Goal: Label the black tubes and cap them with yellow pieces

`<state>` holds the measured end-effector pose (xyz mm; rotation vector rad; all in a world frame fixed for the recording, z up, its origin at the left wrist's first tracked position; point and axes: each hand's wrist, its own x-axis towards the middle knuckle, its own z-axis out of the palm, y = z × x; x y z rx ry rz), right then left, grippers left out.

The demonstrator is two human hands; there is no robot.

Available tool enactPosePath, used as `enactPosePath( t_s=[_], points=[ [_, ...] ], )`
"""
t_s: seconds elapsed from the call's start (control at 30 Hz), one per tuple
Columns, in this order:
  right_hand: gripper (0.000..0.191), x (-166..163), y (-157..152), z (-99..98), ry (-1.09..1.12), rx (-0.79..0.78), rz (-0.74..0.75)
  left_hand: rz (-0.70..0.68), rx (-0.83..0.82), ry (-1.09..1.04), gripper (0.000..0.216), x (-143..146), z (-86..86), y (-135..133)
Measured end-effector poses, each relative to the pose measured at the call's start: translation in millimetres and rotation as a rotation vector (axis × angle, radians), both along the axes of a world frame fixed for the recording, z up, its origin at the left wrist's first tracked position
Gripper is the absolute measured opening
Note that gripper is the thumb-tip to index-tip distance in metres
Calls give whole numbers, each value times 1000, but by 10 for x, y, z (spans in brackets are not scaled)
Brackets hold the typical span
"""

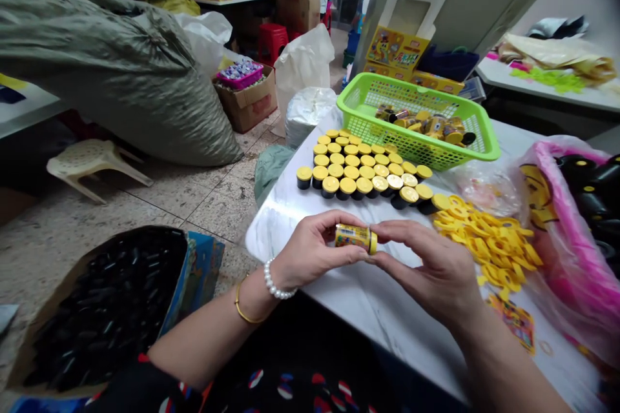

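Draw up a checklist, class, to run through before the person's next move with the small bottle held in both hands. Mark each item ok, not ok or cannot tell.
1. Small bottle gripped at both ends, left hand and right hand: ok.
2. Yellow cap sits on the small bottle, at the right hand's end: ok.
3. Yellow cap fully tight: cannot tell.
4. Printed label wrapped round the small bottle: ok; whether it lies flat all round, cannot tell.
5. Rows of capped bottles stand upright on the table, beyond the hands: ok.
6. Green basket has free room beside the bottles lying in it: ok.
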<state>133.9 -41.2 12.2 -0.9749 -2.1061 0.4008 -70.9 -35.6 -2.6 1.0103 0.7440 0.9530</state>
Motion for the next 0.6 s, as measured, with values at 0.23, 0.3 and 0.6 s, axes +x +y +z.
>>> enactPosePath(
  t_s=[0.23,0.3,0.6],
  points=[
    [32,-71,-31,-50,-42,99,-30,10,-75,-77,35,-30,-32,26],
    [34,-70,-23,-69,-34,143,-28,18,-95,-83,34,-28,-47,40],
    [19,-178,-68,-108,316,-553,-105,95,193,73,31,-44,-21,-11]
  ],
)
